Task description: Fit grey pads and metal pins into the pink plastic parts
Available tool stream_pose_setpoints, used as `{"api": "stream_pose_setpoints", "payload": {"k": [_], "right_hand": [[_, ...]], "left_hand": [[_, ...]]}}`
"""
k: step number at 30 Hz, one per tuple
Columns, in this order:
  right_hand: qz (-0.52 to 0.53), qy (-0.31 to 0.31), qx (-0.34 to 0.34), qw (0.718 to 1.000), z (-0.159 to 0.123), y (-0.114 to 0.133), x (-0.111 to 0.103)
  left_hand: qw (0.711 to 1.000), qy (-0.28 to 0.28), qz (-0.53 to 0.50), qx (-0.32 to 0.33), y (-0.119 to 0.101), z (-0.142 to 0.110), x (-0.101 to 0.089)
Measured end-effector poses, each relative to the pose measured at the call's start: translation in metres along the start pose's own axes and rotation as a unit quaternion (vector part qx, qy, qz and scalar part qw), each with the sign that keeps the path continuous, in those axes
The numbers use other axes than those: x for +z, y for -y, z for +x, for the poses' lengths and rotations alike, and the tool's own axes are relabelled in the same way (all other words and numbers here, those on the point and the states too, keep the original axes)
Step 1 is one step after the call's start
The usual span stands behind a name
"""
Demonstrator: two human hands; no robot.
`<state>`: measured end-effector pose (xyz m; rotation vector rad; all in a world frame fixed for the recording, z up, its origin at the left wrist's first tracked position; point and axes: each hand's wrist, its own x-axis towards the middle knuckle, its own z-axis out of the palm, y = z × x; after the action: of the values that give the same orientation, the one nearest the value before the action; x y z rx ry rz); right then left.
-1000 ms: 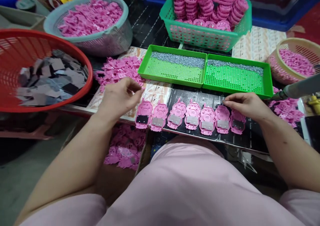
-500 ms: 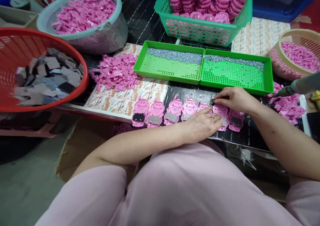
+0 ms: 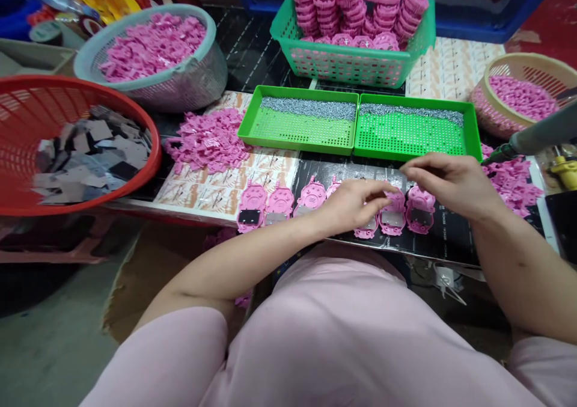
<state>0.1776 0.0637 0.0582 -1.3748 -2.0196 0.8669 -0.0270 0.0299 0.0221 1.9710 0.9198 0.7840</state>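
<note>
Pink plastic walkie-talkie-shaped shells lie in a row along the bench edge, each with a grey or black plate at its lower end. The leftmost shell (image 3: 251, 201) carries a black plate. My left hand (image 3: 354, 204) is over the middle of the row, fingers stretched to the right and thumb apart, partly hiding the shells below. Its fingertips are by a shell with a grey plate (image 3: 392, 213). Above the rightmost shell (image 3: 421, 205) hovers my right hand (image 3: 455, 181), thumb and fingers drawn together. Whatever is between those fingertips is too small to make out.
Two green trays (image 3: 300, 143) of small metal screws stand behind the row. Around are a red basket (image 3: 155, 148) of plates, a pale blue basket (image 3: 180, 85), a green basket (image 3: 347, 70) and a cream basket (image 3: 491, 109) of pink parts. A grey power screwdriver (image 3: 527, 137) juts in from the right.
My right hand has moved right from the second-last shell to above the last one. My left hand has lifted slightly, its thumb now apart from the fingers. The camera view has shifted.
</note>
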Motion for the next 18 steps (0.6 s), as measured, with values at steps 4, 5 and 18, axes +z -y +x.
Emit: {"api": "stream_pose_setpoints", "payload": {"k": [4, 5, 18], "right_hand": [[0.069, 0.023, -0.062, 0.995, -0.025, 0.007, -0.001], [0.071, 0.014, -0.079, 0.994, -0.028, 0.006, 0.001], [-0.03, -0.072, 0.098, 0.992, -0.012, -0.05, -0.017]], "left_hand": [[0.947, 0.019, -0.3, -0.114, -0.005, 0.012, -0.002], [0.935, 0.027, -0.332, -0.124, -0.006, 0.015, 0.0], [0.908, 0.164, 0.347, 0.167, -0.011, 0.018, 0.045]]}}
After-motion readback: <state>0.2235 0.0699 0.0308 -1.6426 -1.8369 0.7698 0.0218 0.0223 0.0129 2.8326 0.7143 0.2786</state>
